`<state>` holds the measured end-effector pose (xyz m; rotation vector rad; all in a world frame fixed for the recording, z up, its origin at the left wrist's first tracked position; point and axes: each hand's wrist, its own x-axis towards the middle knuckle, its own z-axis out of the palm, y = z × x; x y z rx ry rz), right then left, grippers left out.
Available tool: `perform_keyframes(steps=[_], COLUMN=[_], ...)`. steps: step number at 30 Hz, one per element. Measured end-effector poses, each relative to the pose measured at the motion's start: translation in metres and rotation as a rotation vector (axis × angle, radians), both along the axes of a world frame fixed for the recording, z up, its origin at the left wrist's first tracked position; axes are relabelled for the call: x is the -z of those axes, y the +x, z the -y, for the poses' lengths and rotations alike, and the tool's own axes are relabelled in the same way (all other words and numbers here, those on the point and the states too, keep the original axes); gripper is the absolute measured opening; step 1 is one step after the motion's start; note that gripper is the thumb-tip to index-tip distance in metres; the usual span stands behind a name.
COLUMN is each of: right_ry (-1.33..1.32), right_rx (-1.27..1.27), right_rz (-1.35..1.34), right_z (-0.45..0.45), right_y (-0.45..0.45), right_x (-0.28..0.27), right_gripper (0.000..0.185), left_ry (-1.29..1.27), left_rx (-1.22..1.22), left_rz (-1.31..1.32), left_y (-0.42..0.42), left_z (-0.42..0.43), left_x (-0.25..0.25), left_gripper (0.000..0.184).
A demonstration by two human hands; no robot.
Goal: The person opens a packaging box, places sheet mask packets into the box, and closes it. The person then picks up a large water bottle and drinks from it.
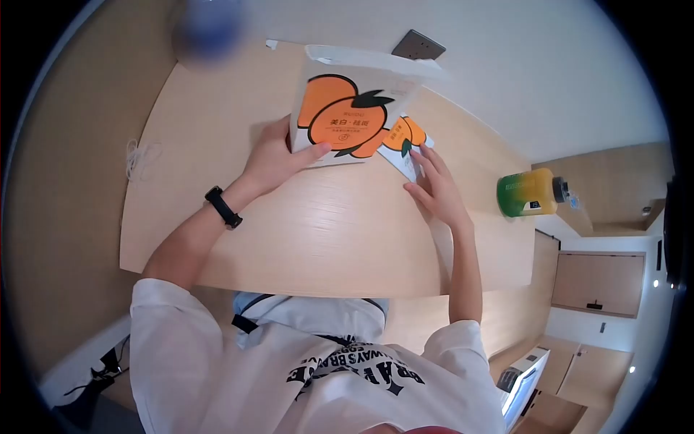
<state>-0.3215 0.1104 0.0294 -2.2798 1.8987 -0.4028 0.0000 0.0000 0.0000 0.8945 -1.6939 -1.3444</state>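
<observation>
A white box (pixel 343 116) printed with large oranges and dark green leaves stands tilted on the wooden desk. My left hand (pixel 278 159) grips its lower left corner, with the thumb on the front face and the other fingers hidden behind the side. To the right of the box is a smaller white packet (pixel 405 145) with the same orange print, partly hidden behind the box. My right hand (pixel 436 186) is at the packet's right edge, its fingers spread and touching it; whether it grips the packet is hard to tell.
A green and yellow bottle (pixel 526 194) lies at the desk's right side. A white cable (pixel 137 159) rests near the left edge of the desk (pixel 289 239). A dark socket panel (pixel 419 45) is on the wall behind. Something blue and blurred (pixel 211 29) shows at the top left.
</observation>
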Motion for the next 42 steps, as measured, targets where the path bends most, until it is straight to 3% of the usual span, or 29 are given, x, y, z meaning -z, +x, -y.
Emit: perform_keyframes(steps=[2, 5, 9, 13, 15, 18, 21, 25, 31, 36, 37, 42], right_ry=[-0.079, 0.104, -0.189, -0.128, 0.012, 0.058, 0.065, 0.007, 0.044, -0.249, -0.314, -0.809], right_rx=[0.001, 0.275, 0.401, 0.394, 0.405, 0.305, 0.315, 0.167, 0.209, 0.333, 0.346, 0.348], right_rz=[0.020, 0.150, -0.276, -0.133, -0.005, 0.079, -0.206, -0.059, 0.124, 0.442, 0.540, 0.724], right_z=[-0.002, -0.015, -0.031, -0.032, -0.033, -0.038, -0.041, -0.036, -0.040, -0.046, -0.045, -0.040], right_y=[0.007, -0.031, -0.053, -0.047, -0.055, -0.074, -0.079, -0.080, -0.061, -0.060, -0.065, -0.052], right_x=[0.008, -0.005, -0.006, 0.000, -0.006, -0.014, -0.016, -0.002, -0.012, -0.029, -0.038, -0.111], right_gripper=[0.045, 0.043, 0.055, 0.065, 0.068, 0.069, 0.070, 0.071, 0.072, 0.067, 0.066, 0.044], left_ry=[0.036, 0.088, -0.059, -0.185, -0.113, -0.101, -0.095, -0.130, -0.198, -0.360, -0.255, -0.349], left_rx=[0.002, 0.017, 0.040, 0.095, 0.108, 0.090, 0.094, 0.099, 0.097, 0.092, 0.091, 0.149], left_rz=[0.039, -0.029, -0.051, -0.020, 0.069, -0.013, -0.040, -0.009, -0.002, 0.011, 0.056, -0.075], left_y=[0.015, -0.002, -0.016, -0.009, -0.004, -0.009, -0.011, -0.009, -0.010, -0.007, -0.007, -0.009], left_z=[0.007, 0.001, -0.009, -0.010, -0.012, -0.008, -0.011, -0.011, -0.011, -0.008, -0.008, -0.006], left_x=[0.001, 0.003, -0.006, -0.010, -0.010, -0.008, -0.011, -0.008, -0.003, -0.003, 0.000, -0.005], left_gripper=[0.044, 0.042, 0.039, 0.033, 0.033, 0.033, 0.033, 0.033, 0.032, 0.034, 0.036, 0.039])
